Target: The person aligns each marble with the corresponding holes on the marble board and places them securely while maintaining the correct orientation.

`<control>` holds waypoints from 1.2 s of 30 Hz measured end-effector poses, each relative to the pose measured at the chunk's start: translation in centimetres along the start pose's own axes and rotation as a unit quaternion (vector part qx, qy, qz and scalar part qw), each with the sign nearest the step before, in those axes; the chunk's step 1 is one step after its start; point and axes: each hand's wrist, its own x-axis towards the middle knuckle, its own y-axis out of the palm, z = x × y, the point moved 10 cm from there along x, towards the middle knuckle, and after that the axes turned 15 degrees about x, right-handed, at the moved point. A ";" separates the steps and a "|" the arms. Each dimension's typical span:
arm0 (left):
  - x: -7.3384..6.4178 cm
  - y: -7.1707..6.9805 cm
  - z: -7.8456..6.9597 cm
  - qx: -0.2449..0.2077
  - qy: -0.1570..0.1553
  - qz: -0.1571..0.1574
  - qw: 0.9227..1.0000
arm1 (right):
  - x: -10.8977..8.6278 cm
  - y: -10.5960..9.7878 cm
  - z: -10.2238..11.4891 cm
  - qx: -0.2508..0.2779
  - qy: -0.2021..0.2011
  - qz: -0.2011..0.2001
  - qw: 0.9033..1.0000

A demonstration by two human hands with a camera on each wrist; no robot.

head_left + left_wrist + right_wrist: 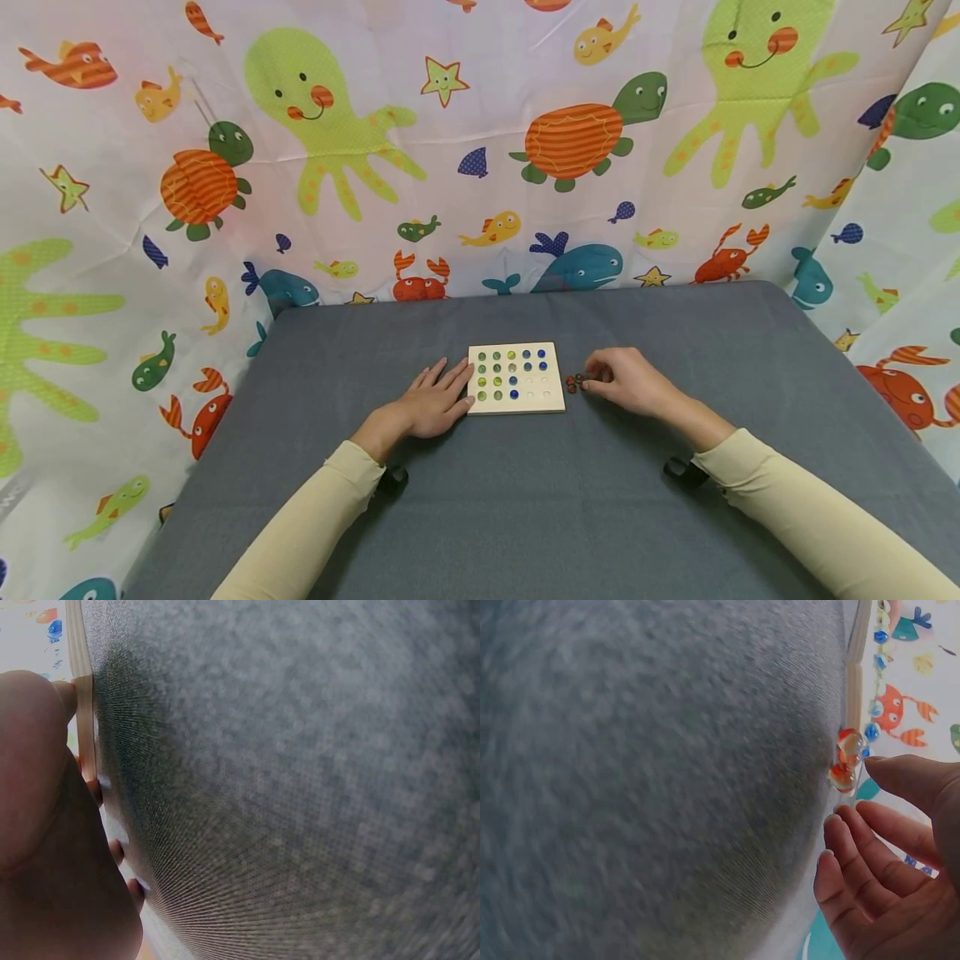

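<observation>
A pale wooden board (516,407) with rows of round hollows lies on the grey cloth. Green, yellow-green, clear and blue glass marbles sit in most hollows; several at its lower right hold none. My left hand (429,405) lies with fingers spread against the board's left edge, fingertips on it. In the left wrist view, the thumb touches the board's side (84,712). Right of the board lies a small cluster of red marbles (843,766). My right hand (626,382) is beside them, thumb and bent fingers apart, with nothing visible between them in the right wrist view.
Grey cloth (510,508) covers the table around the board. Behind and at the sides hangs a white curtain (465,100) printed with sea animals. A dark strap loop (684,472) hangs under the right wrist, another (393,481) under the left.
</observation>
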 end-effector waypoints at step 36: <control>0.0 -0.1 -0.1 0.002 0.002 -0.001 1.000 | -0.8 -0.6 -0.4 0.037 0.030 -0.028 0.998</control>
